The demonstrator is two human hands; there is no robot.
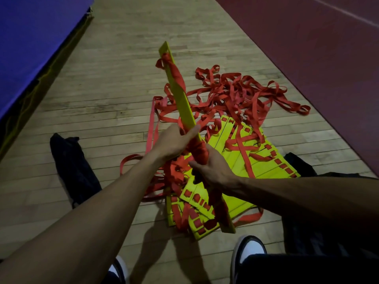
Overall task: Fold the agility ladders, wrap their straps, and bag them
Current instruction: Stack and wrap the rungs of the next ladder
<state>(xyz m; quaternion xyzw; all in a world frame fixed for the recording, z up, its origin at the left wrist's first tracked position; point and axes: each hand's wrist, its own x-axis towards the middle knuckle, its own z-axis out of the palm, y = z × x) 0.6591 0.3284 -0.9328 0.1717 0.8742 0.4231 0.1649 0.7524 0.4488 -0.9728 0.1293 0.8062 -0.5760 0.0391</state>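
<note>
A stack of yellow ladder rungs (181,95), folded together and wound with red strap, is held up at an angle over the floor. My left hand (174,141) grips the stack near its middle, thumb across the yellow face. My right hand (213,169) grips it just below, around a thick wad of red strap (200,152). More yellow rungs (242,160) lie fanned out on the floor beneath, tangled with loose red straps (235,93). A dark bag (71,167) lies flat on the floor at the left.
The wooden floor (114,83) runs forward between a blue mat (30,44) on the left and a dark red mat (317,54) on the right. Another dark cloth (301,165) lies at the right. My white shoes (249,251) show at the bottom.
</note>
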